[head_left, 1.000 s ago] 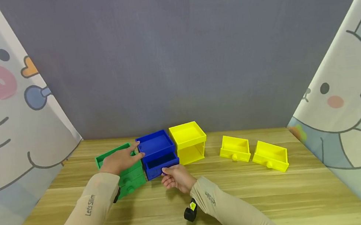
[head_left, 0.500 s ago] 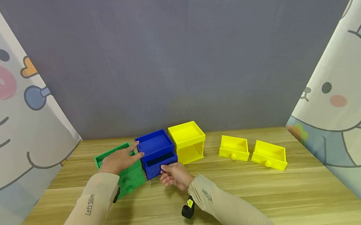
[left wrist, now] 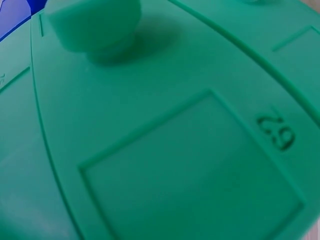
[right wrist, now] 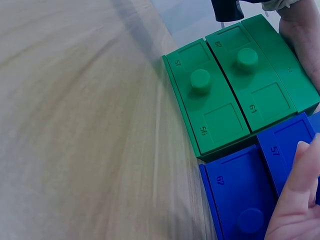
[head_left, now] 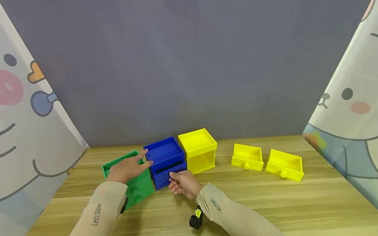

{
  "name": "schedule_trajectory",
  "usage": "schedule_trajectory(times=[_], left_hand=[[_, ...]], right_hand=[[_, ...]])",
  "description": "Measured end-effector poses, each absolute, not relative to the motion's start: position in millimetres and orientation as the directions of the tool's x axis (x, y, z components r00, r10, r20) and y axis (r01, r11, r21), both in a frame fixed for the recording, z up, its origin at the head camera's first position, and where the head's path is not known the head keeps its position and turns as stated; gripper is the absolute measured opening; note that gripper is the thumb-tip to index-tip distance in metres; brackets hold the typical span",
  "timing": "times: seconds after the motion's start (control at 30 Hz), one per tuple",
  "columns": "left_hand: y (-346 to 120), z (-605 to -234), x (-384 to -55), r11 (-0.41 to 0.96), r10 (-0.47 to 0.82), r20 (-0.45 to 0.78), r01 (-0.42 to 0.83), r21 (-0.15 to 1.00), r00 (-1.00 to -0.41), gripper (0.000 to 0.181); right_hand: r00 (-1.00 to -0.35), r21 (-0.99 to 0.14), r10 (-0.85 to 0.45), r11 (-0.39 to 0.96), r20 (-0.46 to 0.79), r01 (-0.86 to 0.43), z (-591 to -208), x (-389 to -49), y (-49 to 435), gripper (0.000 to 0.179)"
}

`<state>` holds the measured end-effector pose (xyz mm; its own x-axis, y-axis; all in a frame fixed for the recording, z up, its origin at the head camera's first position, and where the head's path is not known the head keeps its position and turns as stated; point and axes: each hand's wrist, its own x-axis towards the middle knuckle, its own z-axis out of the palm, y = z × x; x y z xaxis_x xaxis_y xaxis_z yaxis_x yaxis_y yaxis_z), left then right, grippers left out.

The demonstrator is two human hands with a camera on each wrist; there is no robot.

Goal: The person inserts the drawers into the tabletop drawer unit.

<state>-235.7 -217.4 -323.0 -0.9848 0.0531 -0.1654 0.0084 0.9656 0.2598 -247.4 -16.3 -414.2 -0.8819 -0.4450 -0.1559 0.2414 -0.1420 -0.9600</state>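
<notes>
A small blue two-drawer cabinet (head_left: 163, 152) stands between a green one and a yellow one. Its upper drawer (head_left: 161, 180) sticks out a little at the front. My right hand (head_left: 185, 184) pinches the knob of that drawer between thumb and finger; the thumb hides the knob in the right wrist view. The lower blue drawer (right wrist: 235, 195) is pushed in. My left hand (head_left: 126, 170) lies over the green cabinet (head_left: 140, 187), index finger and thumb spread, their tips at the blue cabinet's left edge. Green drawer fronts (left wrist: 150, 130) fill the left wrist view.
A yellow cabinet frame (head_left: 197, 142) with an open front stands right of the blue one. Two loose yellow drawers, one nearer (head_left: 246, 162) and one farther right (head_left: 285, 171), lie on the wooden table (head_left: 240, 201). A grey wall panel (head_left: 183, 64) rises behind.
My right hand has moved slightly forward, and the blue upper drawer has slid farther into its cabinet, showing less of its inside. My left hand has stayed in place.
</notes>
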Motion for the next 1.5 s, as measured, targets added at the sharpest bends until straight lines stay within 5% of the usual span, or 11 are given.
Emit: schedule_trajectory(times=[1.5], left_hand=[[-217,-325,-238,0.974,0.037,-0.161,0.0,0.226,-0.986,0.074]], right_hand=[[-0.905,-0.978,-0.398,-0.072,-0.15,0.194,-415,-261,-22,0.029]])
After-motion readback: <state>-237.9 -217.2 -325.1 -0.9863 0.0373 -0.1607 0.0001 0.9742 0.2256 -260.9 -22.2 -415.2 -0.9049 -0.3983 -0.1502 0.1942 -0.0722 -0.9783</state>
